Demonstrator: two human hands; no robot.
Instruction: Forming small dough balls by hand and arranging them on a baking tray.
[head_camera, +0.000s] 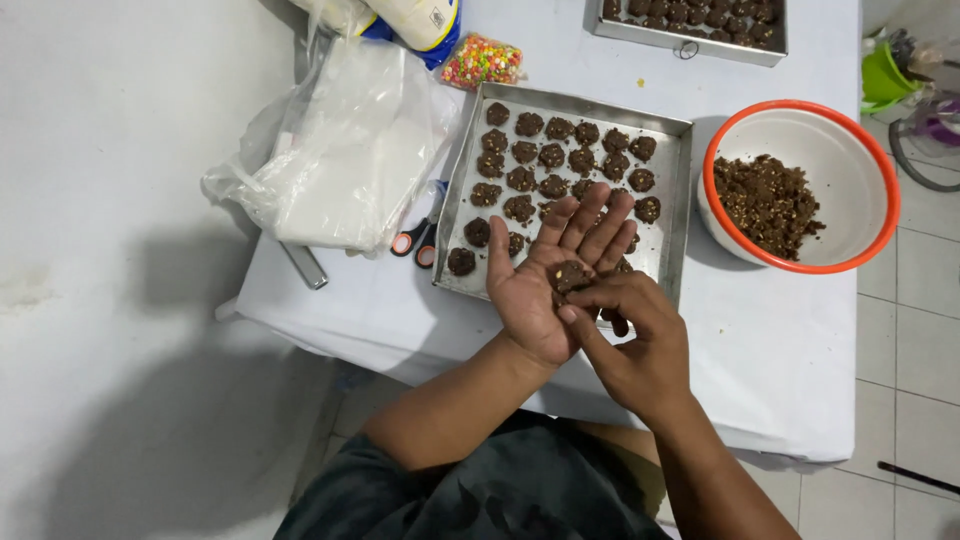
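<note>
1. Our left hand (545, 275) lies flat and open, palm up, over the near edge of the baking tray (680, 190), with a dough lump (571, 275) resting on the palm.
2. Our right hand (630, 325) has its fingertips closed together on that lump, pressing it.
3. We judge the soft lump could crumble or stick to our fingers if pinched too hard, dropping bits onto the shaped pieces (530, 160) below.
4. Right of the tray sits the orange-rimmed bowl (860, 150) holding more dough.
5. Left lie scissors (418, 238) and a plastic bag (340, 160); far off, sprinkles (482, 60) and a second tray (690, 40).
</note>
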